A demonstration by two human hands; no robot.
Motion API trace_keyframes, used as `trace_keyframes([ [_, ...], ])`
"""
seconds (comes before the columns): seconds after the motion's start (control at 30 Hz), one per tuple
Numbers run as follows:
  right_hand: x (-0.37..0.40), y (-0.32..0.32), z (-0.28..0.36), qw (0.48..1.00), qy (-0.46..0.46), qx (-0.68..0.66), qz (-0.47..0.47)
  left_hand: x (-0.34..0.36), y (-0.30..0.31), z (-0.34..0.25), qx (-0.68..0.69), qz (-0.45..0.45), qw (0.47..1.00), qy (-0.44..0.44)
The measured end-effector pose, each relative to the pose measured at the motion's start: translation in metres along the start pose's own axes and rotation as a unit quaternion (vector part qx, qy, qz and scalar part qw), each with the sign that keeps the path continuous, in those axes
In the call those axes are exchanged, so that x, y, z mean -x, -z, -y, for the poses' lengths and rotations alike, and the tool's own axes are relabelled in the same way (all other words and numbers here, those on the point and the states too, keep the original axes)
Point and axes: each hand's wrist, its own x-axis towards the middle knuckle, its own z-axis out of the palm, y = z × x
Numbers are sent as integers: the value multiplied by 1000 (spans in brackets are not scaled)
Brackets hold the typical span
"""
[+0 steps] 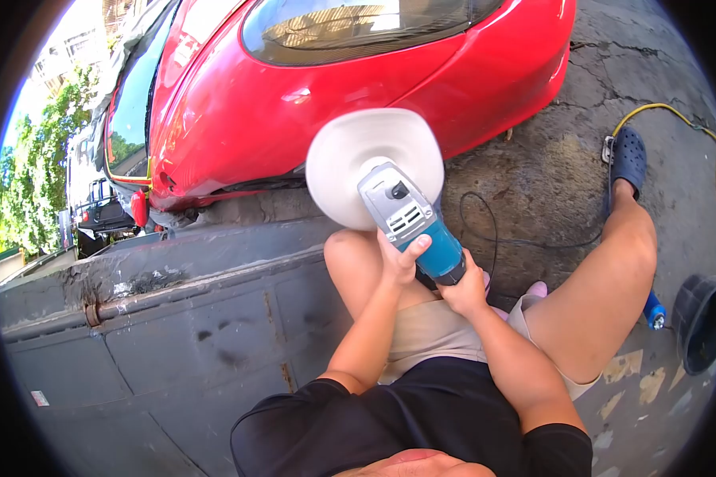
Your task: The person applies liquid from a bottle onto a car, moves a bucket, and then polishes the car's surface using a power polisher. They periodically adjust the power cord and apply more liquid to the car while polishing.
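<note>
A teal and grey power polisher [415, 226] with a large round white pad [350, 163] is held in front of my body. My left hand [402, 256] wraps round the tool's body near its grey head, the thumb lying on the teal casing. Farther back, my right hand [467, 285] grips the black rear end of the tool. The pad overlaps the lower edge of the red car [294, 103] in view; whether it touches the paint I cannot tell. The pad's surface looks smeared.
A grey metal gate [207, 334] stands close on the left. A black cable [497, 230] crosses the ground towards my foot in a blue clog [629, 159]. At the right are a yellow hose [668, 107], a dark bucket [704, 322] and a blue bottle-like object [654, 312].
</note>
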Motion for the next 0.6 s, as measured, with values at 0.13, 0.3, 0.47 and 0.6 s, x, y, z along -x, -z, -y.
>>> trace_keyframes([
  [0.13, 1, 3, -2, 1000, 0, 6, -19, -4, -2, 10, 6, 21, 1000, -1],
  [0.3, -2, -5, 4, 999, 30, 4, 14, 3, 13, -1, 7, -6, 1000, -2],
  [0.47, -5, -22, 24, 998, 46, 13, 28, -1, 19, -49, -3, 4, 1000, -3],
  [0.6, -2, -19, 42, 998, 52, 22, 38, -4, 7, -74, 10, -25, 1000, 1],
])
